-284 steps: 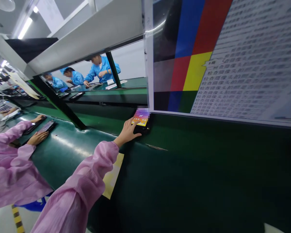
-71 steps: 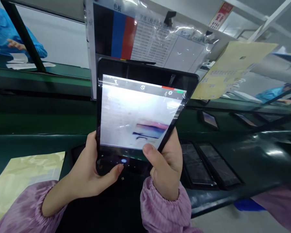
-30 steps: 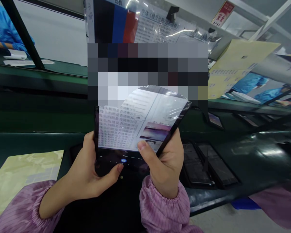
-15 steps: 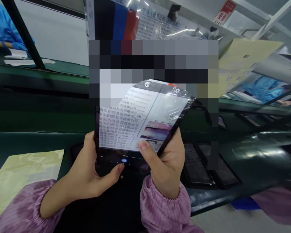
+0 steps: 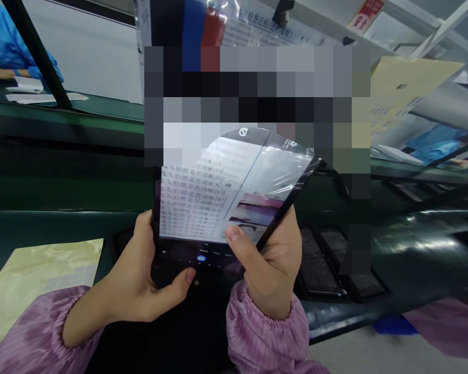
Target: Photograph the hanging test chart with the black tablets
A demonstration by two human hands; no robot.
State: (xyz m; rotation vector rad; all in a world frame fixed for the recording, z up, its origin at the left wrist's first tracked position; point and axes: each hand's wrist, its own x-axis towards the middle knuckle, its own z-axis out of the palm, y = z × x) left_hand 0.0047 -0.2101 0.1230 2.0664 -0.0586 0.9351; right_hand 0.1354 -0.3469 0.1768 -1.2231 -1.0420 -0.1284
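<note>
I hold a black tablet [image 5: 214,208] upright in both hands above the green conveyor belt [image 5: 62,228]. Its lit screen carries rows of text and a small picture, under a clear film; the top part is blurred out. My left hand [image 5: 140,280] grips the lower left edge, its thumb lying just under the blue button at the screen's bottom. My right hand [image 5: 269,265] wraps the lower right edge, the thumb resting on the screen. Both sleeves are pink.
A colour and text chart [image 5: 203,26] hangs behind the tablet. A yellow sheet [image 5: 35,275] lies on the belt at left. Dark devices [image 5: 320,265] lie face up at right. Another yellow card [image 5: 405,98] hangs upper right. People in blue [image 5: 8,47] work across the line.
The tablet, earlier lying on the belt under my left hand, is now held up in both hands. Over the last second its screen view shifted slightly and my left thumb slid just below the button.
</note>
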